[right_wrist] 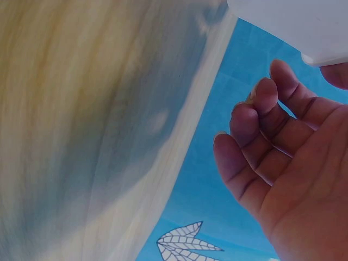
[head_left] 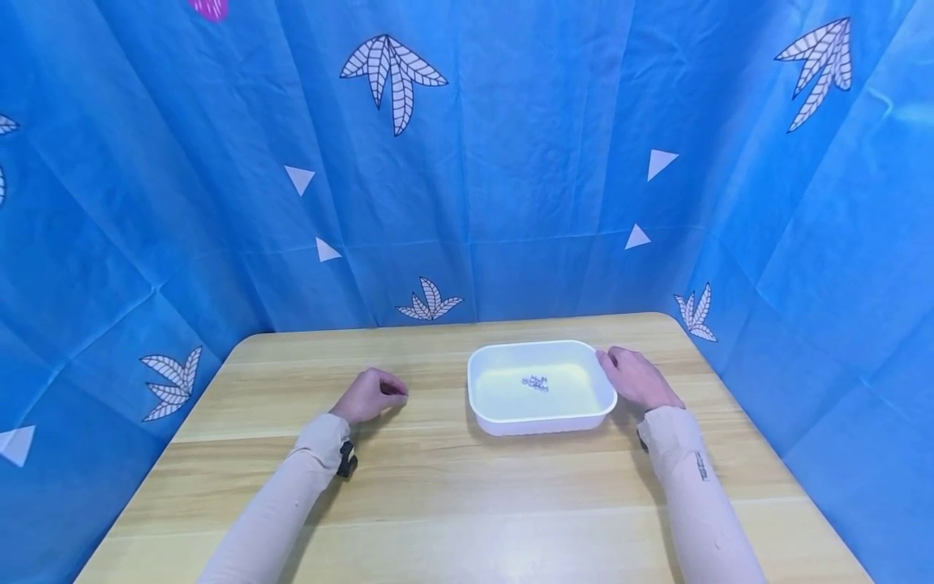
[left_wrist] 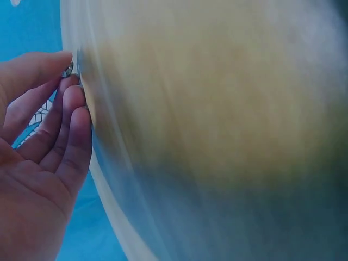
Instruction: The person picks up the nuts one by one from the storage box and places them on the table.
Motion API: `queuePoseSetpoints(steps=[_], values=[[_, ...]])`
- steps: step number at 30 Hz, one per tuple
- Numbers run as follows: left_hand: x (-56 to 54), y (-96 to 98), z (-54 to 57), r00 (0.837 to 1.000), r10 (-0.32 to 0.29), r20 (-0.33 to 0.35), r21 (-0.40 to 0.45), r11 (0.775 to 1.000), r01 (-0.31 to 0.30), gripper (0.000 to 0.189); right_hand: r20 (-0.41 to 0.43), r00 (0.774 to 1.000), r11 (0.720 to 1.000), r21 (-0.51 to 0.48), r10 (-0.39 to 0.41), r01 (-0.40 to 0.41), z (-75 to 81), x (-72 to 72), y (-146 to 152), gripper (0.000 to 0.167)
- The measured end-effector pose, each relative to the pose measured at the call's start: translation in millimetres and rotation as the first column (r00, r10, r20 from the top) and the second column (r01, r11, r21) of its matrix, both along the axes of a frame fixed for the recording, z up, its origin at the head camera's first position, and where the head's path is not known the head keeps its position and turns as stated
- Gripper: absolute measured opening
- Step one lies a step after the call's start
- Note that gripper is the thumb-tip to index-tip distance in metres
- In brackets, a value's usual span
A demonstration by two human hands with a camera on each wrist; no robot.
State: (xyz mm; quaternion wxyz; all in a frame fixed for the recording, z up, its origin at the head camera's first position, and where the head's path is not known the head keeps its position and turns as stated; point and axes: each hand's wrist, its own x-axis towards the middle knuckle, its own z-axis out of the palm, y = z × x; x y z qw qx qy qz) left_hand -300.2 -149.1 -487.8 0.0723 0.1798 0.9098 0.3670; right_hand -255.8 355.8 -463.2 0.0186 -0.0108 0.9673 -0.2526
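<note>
A blue curtain [head_left: 511, 170] hangs beyond both hands and down either side, printed with white leaves and triangles. The wooden table [head_left: 438, 495] spreads beneath the hands, its far edge behind them meeting the cloth. Two pale sleeves [head_left: 277, 495] reach forward over it, set well apart. The white tub [head_left: 540, 426] sits on the table between the hands, right beside the right one and well apart from the left; its raised wall rings what lies inside.

The right hand [head_left: 636, 380] comes in at the tub's right end, thumb at the rim, the other fingers loosely bent; the wrist view shows a gap between fingertips and tub, so I cannot tell whether it grips. The left hand [head_left: 367, 396] is bent in over the table, thumb and forefinger pinched together, the remaining fingers curved below. A black band [head_left: 347, 460] shows at its wrist.

A cluster of small pieces [head_left: 536, 383] lies on the tub's floor, nearer the right hand. One tiny shiny piece [left_wrist: 68, 70] is between the left hand's thumb and forefinger tips.
</note>
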Motion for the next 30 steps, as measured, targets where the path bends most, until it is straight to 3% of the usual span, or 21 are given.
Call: queuePoseSetpoints(steps=[6,16,30], values=[[0.6,4.2,0.1,1.0,-0.021,-0.02,-0.031,0.999,0.02,0.013,0.016,1.0,1.0,-0.005,-0.001,0.001,0.9,1.0,-0.6,0.068],[0.8,4.8,-0.2,1.0,-0.01,0.004,-0.014,1.0,0.01,0.013,0.01,1.0,1.0,-0.002,0.007,-0.007,2.1,-0.2,-1.1,0.068],[0.6,3.1,0.2,0.999,-0.045,-0.005,-0.013,0.999,0.045,0.012,0.043,0.999,1.0,-0.01,-0.006,0.006,0.5,1.3,-1.1,0.073]])
